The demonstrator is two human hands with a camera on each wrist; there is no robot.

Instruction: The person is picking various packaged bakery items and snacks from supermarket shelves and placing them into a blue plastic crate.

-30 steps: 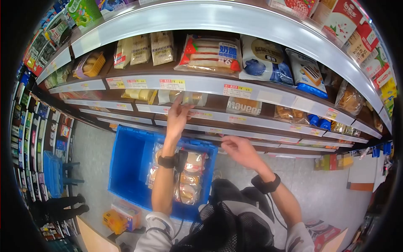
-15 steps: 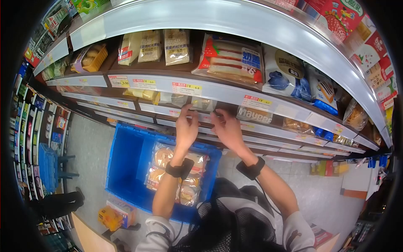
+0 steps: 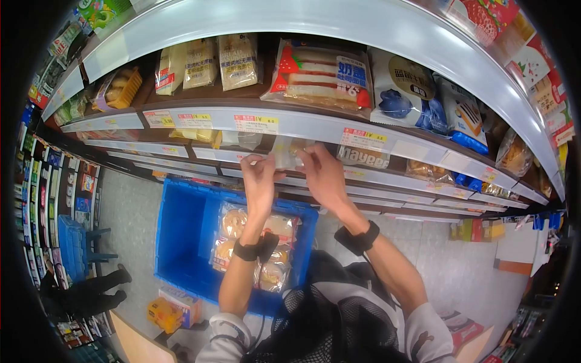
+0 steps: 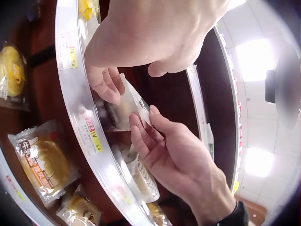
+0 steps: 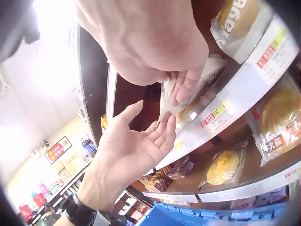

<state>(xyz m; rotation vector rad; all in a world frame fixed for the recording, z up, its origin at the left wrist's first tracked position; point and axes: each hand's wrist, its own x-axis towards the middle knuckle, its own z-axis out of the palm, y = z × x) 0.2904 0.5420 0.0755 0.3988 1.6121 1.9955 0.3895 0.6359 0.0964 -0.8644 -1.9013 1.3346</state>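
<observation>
In the head view, a bread pack in a clear and white wrapper lies between both hands at the front of the second shelf. My right hand pinches its edge between thumb and fingers, as the left wrist view shows the right thumb on the wrapper. At the pack's other side is my left hand. Seen from the right wrist, the left palm faces up with thumb apart, fingertips right at the wrapper. Below the hands, a blue crate holds several packed round breads.
Over the hands runs an upper shelf edge with price tags. It carries a strawberry toast pack and a blueberry bread bag. A lettered bread pack sits right of my hands. Behind at left stands a blue stool.
My right hand has come up from the lower right to the shelf and taken hold of the bread pack. The left hand has drawn back slightly, and the pack has shifted toward the shelf's front.
</observation>
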